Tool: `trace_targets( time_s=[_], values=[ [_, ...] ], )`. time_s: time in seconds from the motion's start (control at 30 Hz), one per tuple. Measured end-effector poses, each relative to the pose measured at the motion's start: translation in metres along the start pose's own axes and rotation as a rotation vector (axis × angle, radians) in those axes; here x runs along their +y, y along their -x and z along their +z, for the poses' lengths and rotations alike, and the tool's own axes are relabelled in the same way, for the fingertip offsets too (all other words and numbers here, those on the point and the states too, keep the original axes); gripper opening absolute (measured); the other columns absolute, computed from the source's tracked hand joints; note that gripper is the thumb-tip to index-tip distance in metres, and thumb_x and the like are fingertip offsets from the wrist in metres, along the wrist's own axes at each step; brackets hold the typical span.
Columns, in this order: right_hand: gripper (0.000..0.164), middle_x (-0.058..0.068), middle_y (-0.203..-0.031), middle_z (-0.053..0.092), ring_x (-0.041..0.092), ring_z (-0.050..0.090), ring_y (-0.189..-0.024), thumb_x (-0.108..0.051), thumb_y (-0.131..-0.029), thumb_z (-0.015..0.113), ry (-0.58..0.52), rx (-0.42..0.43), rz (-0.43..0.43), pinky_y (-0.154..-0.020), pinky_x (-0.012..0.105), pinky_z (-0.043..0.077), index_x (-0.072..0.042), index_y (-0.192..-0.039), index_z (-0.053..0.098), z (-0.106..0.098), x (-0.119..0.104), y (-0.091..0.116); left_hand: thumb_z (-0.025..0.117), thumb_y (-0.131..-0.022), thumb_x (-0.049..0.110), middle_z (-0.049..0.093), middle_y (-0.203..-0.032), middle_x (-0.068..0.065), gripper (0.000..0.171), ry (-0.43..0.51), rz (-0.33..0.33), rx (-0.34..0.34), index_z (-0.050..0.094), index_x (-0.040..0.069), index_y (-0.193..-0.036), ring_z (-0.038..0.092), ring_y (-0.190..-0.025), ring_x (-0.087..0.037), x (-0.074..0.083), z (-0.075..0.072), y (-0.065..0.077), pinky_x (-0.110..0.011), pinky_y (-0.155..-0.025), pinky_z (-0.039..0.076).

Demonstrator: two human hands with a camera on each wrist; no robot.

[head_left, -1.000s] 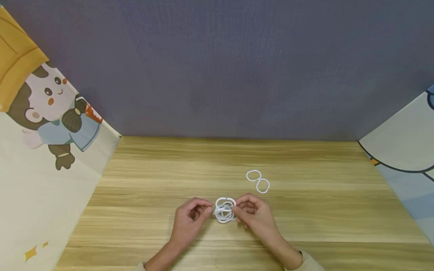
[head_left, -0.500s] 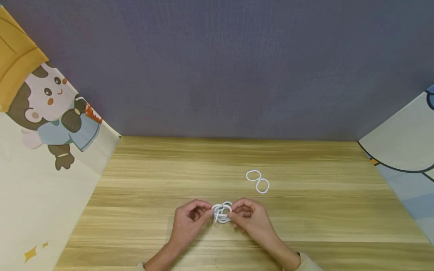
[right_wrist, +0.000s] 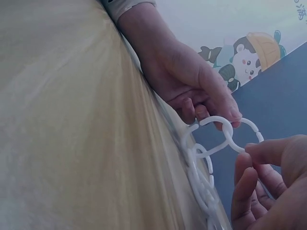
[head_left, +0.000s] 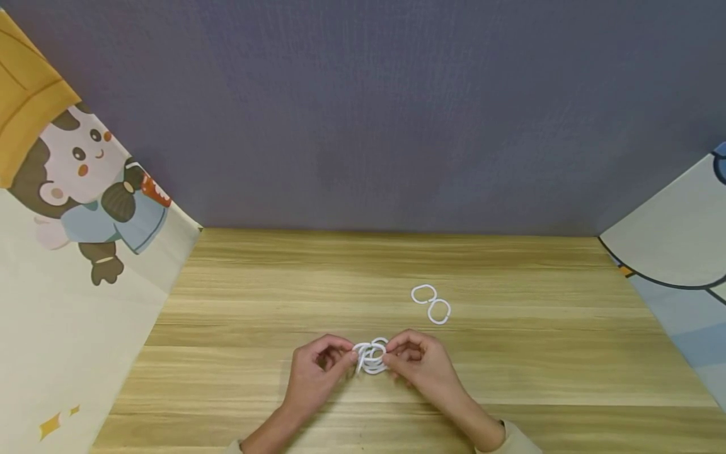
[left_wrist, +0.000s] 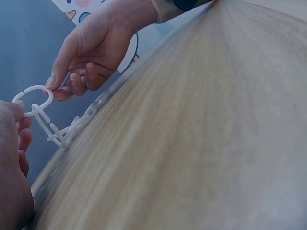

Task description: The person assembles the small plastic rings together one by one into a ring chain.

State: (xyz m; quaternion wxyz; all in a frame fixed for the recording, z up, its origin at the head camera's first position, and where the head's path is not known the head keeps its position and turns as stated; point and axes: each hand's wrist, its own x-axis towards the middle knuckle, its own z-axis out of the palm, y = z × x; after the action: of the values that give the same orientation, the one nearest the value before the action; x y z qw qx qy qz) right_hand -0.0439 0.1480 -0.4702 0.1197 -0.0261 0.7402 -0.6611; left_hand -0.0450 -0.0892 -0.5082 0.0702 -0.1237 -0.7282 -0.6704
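Both hands meet over the near middle of the table. Between thumb and forefinger, my left hand (head_left: 319, 371) pinches a white plastic C-shaped ring (right_wrist: 215, 118). My right hand (head_left: 426, 369) pinches a second white ring (right_wrist: 229, 138), which passes through the first one in the right wrist view. More linked white rings (right_wrist: 195, 184) hang below the left hand's ring and bunch on the table. In the head view these overlap into a tangle, so single rings are hard to tell apart. The other fingers of both hands are curled beneath.
Beyond the right hand, two more white rings, one farther (head_left: 413, 294) and one nearer (head_left: 449, 310), lie flat on the wood-grain table (head_left: 255, 284), touching or nearly touching. A grey-blue panel (head_left: 386, 126) rises behind the table, with printed panels at both sides.
The right hand's ring stood higher a second ago; it has tipped down and shifted left across the left hand's ring. Over the last half second both hands have barely moved.
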Motion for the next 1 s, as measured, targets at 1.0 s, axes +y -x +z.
trace_targets(
  time_s=[1.0],
  values=[
    [0.014, 0.013, -0.091, 0.072, 0.013, 0.067, -0.067, 0.005, -0.096, 0.081, 0.052, 0.239, -0.064, -0.050, 0.022, 0.050, 0.007, -0.108, 0.074, -0.035, 0.004, -0.012, 0.086, -0.092, -0.002, 0.073, -0.077, -0.005, 0.009, -0.007, 0.002, -0.030, 0.078, -0.004, -0.096, 0.055, -0.066, -0.001, 0.000, -0.005, 0.010, -0.015, -0.055, 0.044]
  ],
)
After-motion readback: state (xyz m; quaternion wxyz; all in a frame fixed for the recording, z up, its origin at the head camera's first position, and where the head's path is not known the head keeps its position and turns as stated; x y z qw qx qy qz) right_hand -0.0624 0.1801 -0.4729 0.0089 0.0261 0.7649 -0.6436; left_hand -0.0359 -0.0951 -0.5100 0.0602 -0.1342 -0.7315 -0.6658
